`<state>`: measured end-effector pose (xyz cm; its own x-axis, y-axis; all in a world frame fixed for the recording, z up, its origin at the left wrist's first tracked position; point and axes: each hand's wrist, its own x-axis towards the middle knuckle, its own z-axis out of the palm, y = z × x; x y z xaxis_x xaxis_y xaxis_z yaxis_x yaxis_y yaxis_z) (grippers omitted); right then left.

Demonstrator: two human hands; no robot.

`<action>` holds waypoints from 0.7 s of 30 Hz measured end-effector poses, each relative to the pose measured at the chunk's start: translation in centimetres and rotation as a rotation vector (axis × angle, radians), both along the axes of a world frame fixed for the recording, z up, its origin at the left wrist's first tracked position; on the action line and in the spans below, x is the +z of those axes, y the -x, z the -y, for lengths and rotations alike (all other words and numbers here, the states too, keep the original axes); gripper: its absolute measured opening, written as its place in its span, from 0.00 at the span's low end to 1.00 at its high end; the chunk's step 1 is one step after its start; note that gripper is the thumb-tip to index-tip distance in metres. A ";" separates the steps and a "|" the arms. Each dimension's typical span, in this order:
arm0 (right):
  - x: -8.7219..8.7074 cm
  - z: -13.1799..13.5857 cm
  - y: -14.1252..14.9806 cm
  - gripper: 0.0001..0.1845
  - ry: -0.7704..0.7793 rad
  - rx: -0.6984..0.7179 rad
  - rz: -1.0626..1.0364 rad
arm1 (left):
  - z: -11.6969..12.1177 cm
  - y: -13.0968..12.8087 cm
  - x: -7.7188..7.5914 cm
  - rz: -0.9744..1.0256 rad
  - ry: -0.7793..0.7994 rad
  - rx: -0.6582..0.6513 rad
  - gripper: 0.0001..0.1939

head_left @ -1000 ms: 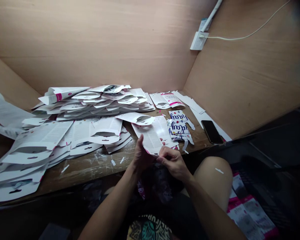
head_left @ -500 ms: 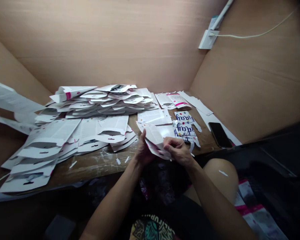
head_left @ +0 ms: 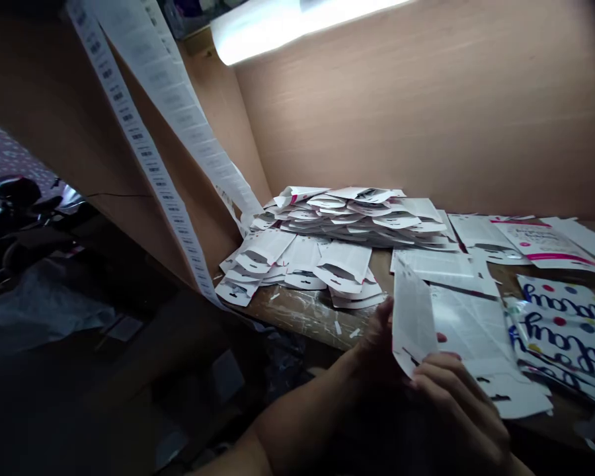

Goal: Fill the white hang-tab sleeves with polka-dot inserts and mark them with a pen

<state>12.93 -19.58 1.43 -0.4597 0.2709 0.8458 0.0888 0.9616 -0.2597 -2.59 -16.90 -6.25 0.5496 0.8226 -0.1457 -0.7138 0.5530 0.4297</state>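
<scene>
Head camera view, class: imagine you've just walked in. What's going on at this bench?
A person holds a white card upright in the left hand, with the right hand at its lower corner. A printed white sheet lies on the wooden bench beside them. Behind it sits a heap of white slotted cards, with blue-lettered dotted pieces to the right and a long barcode strip hanging at the left.

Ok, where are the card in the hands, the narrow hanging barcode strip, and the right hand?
White card [head_left: 412, 317]: head view, on the middle of its face.
Barcode strip [head_left: 145, 155]: head view, on its printed barcodes.
Right hand [head_left: 459, 406]: head view, on the middle of the hand.
</scene>
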 end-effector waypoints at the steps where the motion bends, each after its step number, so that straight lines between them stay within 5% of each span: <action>1: 0.1 0.3 0.0 0.13 0.020 0.023 0.034 | -0.3 0.1 -0.4 0.010 -0.004 -0.002 0.63; 5: -1.2 0.9 -1.3 0.12 0.080 -0.044 0.068 | -1.2 0.5 0.0 0.023 -0.052 0.058 0.62; 10: -4.0 2.1 -1.8 0.13 0.230 -0.505 0.079 | -0.6 0.4 4.1 0.109 -0.049 0.211 0.53; 14: -4.2 2.4 -1.1 0.19 0.450 -0.648 0.100 | -0.4 0.3 6.5 0.148 -0.018 0.231 0.50; 18: -3.2 1.8 -1.3 0.24 0.798 -0.636 -0.064 | -0.5 -0.4 6.8 0.151 -0.011 0.135 0.52; 21: -2.5 1.7 -1.8 0.30 1.301 -0.385 -0.392 | 0.1 -1.4 7.2 0.118 -0.022 0.113 0.53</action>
<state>14.76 -21.27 -1.09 0.0245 0.9985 -0.0490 0.0032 -0.0491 -0.9988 -1.23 -17.02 0.96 0.4658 0.8824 -0.0666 -0.8170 0.4577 0.3507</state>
